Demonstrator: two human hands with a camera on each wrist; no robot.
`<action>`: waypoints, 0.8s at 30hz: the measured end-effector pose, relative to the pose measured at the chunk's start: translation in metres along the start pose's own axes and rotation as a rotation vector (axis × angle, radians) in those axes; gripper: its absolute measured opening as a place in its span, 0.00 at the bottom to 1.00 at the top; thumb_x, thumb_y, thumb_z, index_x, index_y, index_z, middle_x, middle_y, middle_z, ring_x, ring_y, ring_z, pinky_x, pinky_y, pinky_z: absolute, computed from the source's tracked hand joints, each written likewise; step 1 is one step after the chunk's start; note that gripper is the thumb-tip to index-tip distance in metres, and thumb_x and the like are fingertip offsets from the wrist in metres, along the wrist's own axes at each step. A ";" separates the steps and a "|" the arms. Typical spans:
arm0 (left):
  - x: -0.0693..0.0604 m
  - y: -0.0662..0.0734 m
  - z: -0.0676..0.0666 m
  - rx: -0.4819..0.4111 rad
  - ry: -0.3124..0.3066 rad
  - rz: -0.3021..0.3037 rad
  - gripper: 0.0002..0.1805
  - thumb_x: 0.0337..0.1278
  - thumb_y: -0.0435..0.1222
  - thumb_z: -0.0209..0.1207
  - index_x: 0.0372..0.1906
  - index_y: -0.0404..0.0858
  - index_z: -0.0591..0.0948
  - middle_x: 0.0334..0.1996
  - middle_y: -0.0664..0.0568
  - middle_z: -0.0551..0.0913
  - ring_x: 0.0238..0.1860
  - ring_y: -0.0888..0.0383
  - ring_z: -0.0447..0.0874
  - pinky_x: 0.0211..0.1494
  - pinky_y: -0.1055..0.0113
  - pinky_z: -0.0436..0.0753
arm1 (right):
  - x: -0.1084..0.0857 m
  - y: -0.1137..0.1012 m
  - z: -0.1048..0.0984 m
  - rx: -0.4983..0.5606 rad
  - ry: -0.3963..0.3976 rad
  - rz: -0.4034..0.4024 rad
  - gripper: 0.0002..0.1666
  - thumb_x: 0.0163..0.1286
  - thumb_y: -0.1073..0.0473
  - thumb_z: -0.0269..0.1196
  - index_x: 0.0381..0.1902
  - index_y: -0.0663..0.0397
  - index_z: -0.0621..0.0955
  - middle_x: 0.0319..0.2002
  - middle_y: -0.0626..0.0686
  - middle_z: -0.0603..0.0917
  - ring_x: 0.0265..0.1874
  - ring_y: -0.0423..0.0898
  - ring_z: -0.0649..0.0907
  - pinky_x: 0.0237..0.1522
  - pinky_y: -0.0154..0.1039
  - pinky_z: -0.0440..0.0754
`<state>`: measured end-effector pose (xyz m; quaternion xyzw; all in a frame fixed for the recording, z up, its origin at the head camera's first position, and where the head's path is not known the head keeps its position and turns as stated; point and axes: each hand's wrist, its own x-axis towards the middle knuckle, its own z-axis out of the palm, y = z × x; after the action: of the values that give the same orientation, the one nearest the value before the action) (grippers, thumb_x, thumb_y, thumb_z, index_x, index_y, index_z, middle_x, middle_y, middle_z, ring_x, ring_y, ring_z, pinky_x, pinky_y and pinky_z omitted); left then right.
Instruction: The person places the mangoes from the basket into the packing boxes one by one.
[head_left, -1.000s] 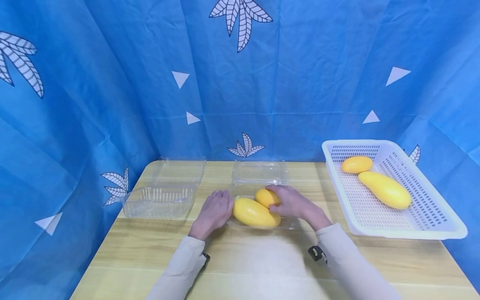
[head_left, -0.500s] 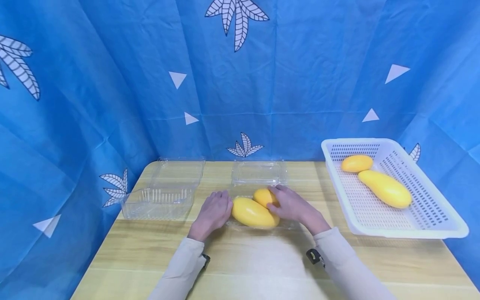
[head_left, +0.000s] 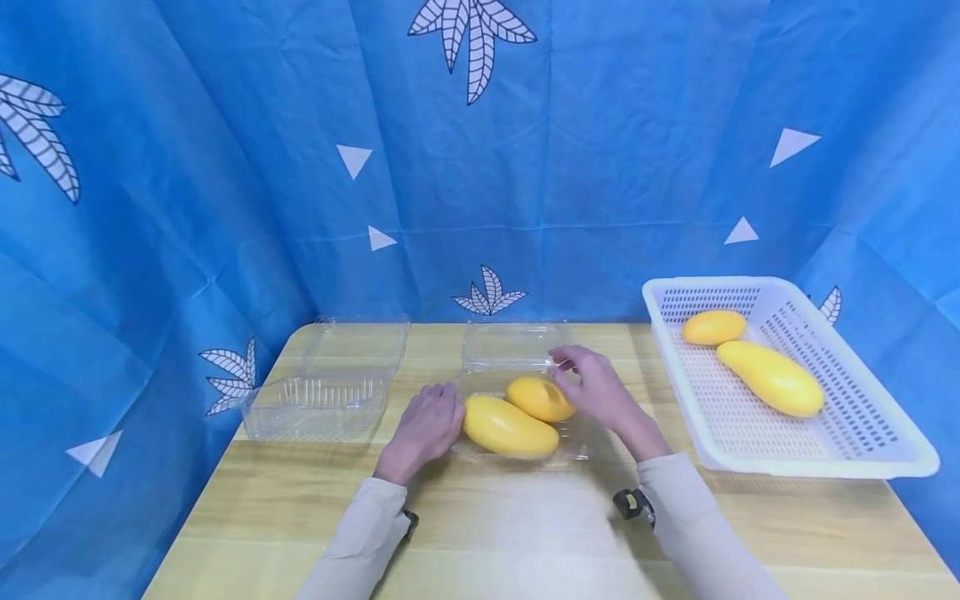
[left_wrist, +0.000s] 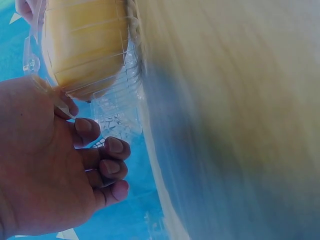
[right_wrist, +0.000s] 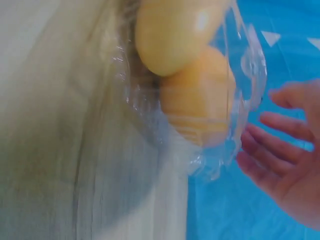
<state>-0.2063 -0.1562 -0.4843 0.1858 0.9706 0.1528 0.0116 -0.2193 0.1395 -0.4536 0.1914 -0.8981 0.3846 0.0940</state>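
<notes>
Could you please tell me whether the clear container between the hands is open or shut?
The clear container is open: its lid is folded back behind it, leaving the larger yellow fruit and smaller one uncovered.

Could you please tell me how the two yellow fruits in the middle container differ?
The front fruit is larger; the back fruit is smaller. The front fruit is bright yellow, while the back fruit looks more orange. The front fruit lies beside the left hand, the back fruit beside the right hand. Both lie in the clear container.

Looking around from where I stand, I can make out no readable text, label, brand, number or sign anywhere.
</notes>
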 end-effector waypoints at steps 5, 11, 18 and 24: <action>0.000 0.000 0.001 0.004 -0.002 -0.007 0.15 0.79 0.41 0.37 0.35 0.42 0.69 0.29 0.51 0.70 0.35 0.52 0.68 0.42 0.58 0.73 | 0.006 0.016 -0.004 0.132 0.181 0.183 0.17 0.73 0.65 0.61 0.56 0.69 0.81 0.48 0.65 0.86 0.47 0.59 0.86 0.51 0.51 0.85; 0.001 0.001 0.001 0.000 0.002 0.005 0.14 0.79 0.40 0.39 0.35 0.41 0.70 0.28 0.51 0.70 0.34 0.52 0.68 0.42 0.57 0.73 | 0.009 0.035 -0.003 0.183 0.175 0.373 0.22 0.75 0.59 0.60 0.60 0.69 0.78 0.52 0.68 0.84 0.52 0.63 0.85 0.57 0.54 0.81; 0.001 0.000 0.001 -0.007 0.016 0.012 0.14 0.79 0.40 0.38 0.35 0.41 0.70 0.28 0.51 0.70 0.35 0.52 0.69 0.43 0.57 0.74 | 0.013 0.045 -0.001 0.312 0.080 0.486 0.30 0.78 0.55 0.57 0.67 0.75 0.72 0.53 0.72 0.83 0.50 0.62 0.86 0.54 0.51 0.83; 0.001 0.002 0.000 -0.006 0.021 0.017 0.13 0.79 0.38 0.40 0.34 0.40 0.70 0.28 0.51 0.70 0.34 0.52 0.69 0.42 0.57 0.74 | 0.017 0.052 0.003 0.556 0.034 0.583 0.33 0.80 0.55 0.56 0.70 0.78 0.66 0.55 0.74 0.81 0.43 0.49 0.89 0.47 0.37 0.85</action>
<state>-0.2064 -0.1546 -0.4835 0.1922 0.9686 0.1576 0.0005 -0.2560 0.1650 -0.4845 -0.0595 -0.7747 0.6267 -0.0596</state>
